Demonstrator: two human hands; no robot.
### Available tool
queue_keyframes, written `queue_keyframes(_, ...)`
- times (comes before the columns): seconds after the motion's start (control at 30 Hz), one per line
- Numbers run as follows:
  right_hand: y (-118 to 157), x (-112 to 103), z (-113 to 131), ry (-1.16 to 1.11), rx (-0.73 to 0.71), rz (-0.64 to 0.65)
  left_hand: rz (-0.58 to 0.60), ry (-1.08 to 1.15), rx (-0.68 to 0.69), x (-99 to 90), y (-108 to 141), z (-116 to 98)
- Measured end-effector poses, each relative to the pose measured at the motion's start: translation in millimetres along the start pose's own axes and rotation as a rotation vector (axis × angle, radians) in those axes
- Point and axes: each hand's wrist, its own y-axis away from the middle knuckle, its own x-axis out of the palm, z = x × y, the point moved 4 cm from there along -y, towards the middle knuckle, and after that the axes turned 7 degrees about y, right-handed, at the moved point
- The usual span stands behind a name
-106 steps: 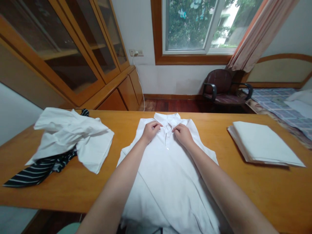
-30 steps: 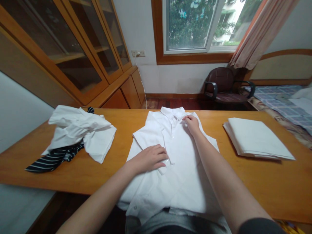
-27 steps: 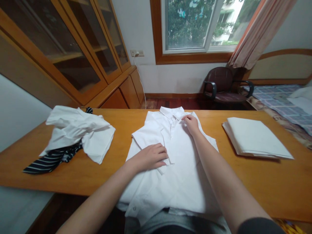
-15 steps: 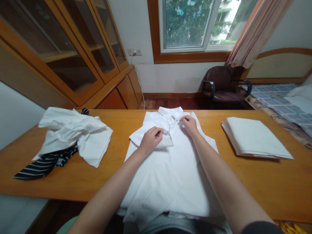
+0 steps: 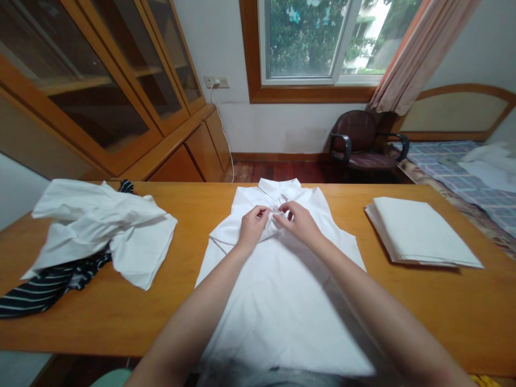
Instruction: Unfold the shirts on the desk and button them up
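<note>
A white collared shirt point(image 5: 282, 301) lies spread on the wooden table, its collar toward the far edge and its hem at my body. My left hand point(image 5: 253, 224) pinches a bunched bit of the shirt's front, just below the collar. Close beside it, my right hand point(image 5: 296, 217) has thumb and forefinger curved at the same bunched cloth, with a gap between their tips. Whether the right fingertips touch the cloth is hard to make out. Any button there is too small to see.
On the left of the table point(image 5: 193, 215) lies a crumpled white garment point(image 5: 100, 220) over a black striped tie point(image 5: 44, 285). A folded white stack point(image 5: 423, 231) sits at the right. Beyond the table stand a brown armchair point(image 5: 358, 140), a glass-door cabinet point(image 5: 141, 123) and a bed point(image 5: 455, 161).
My right hand has moved down and left from near the collar to beside my left hand. The left hand has shifted slightly, still pinching the cloth. The view has tilted a little.
</note>
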Motion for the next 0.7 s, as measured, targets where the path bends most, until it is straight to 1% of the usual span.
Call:
queue_keyframes(0.07, 5.0, 8.5, 2.7, 0.089, 0.033, 0.002, 0.046, 0.036, -0.033, 0.1, 0.6, 3.0)
queue_keyframes(0.13, 9.5, 15.7, 2.0, 0.131, 0.055, -0.012, 0.089, 0.079, -0.056, -0.6, 0.8, 5.0)
queue_keyframes(0.33, 20.3, 32.3, -3.7, 0.024, 0.135, 0.021, 0.167, 0.162, -0.096, -5.0, 0.2, 7.2)
queue_keyframes(0.4, 22.5, 35.6, -2.7, 0.022, 0.136, 0.03, 0.179, 0.162, -0.094, -5.5, 0.9, 5.6)
queue_keyframes(0.57, 24.5, 39.0, -0.1, -0.021, 0.109, 0.038, 0.185, 0.12, -0.006, -4.5, 3.2, -1.1)
queue_keyframes(0.7, 25.2, 40.1, -1.7, -0.02, 0.084, 0.051, 0.158, 0.099, -0.017, -5.9, 2.2, 1.8)
